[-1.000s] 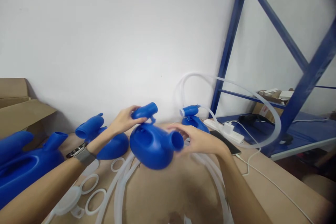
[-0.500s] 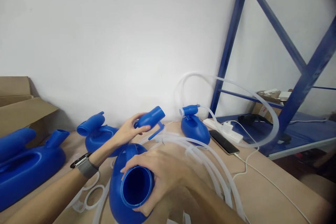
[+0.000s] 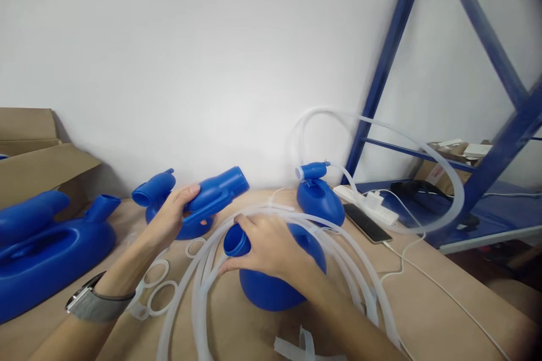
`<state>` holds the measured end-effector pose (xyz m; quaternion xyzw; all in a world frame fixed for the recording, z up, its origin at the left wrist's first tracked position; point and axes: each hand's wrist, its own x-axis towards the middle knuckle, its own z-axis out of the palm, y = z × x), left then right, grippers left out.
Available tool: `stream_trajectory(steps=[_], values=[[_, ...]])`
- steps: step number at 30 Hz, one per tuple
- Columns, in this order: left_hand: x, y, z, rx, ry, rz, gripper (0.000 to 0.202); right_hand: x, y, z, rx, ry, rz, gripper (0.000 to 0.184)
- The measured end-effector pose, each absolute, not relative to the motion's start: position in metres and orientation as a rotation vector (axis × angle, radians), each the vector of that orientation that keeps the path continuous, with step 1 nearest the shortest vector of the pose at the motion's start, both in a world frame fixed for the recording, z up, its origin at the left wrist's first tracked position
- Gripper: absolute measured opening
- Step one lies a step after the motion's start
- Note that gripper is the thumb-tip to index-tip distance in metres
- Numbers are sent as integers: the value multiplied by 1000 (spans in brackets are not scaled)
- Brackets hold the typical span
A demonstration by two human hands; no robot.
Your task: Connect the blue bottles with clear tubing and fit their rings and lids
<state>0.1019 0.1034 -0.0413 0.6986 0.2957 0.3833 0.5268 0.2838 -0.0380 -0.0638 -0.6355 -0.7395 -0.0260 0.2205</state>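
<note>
2 bare hands each hold a blue thing over the table [image 3: 427,316]. The left hand [image 3: 173,211] has its fingers curled round the near-left end of a blue tube [image 3: 218,189], spread only as wide as the tube is thick. The thumb is on top, and some fingertips peek out below. The right hand [image 3: 266,242] has its thumb and fingers bent round the neck of a blue jug [image 3: 277,290], also just as wide as what they hold.

The tube is up and a bit left of the jug's mouth [image 3: 236,243], and apart from it. Its long way runs from the left palm up to the right, and its open end points away from that palm. A thin blue strap [image 3: 207,208] runs along its near side. The jug's mouth faces left and toward the person, so the 2 openings do not line up. The left hand is nearer the tube, and the right hand covers part of the mouth's rim. I cannot tell if the jug touches the table.

Clear hoses [image 3: 173,304] curve around the jug.
</note>
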Motion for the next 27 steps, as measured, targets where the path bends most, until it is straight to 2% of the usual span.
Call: stream_trajectory(steps=[3, 5, 11, 15, 20, 23, 27], values=[[102, 93, -44, 1540, 623, 758, 71, 275, -29, -80, -1688, -1884, 58, 81], [102, 87, -44, 1615, 574, 693, 67, 275, -24, -88, -1551, -1795, 156, 81], [111, 74, -54, 1955, 541, 715, 58, 292, -16, -92, -877, -1363, 835, 93], [116, 70, -60, 2086, 496, 817, 57, 302, -19, -78, -695, -1101, 880, 88], [106, 84, -63, 2157, 608, 783, 54, 335, -21, -61, -795, -844, 768, 69], [103, 89, -73, 2243, 520, 695, 40, 360, -12, -69, -890, -720, 877, 53], [101, 80, -90, 2366, 419, 718, 42, 375, 3, -94, -976, -545, 1051, 40]])
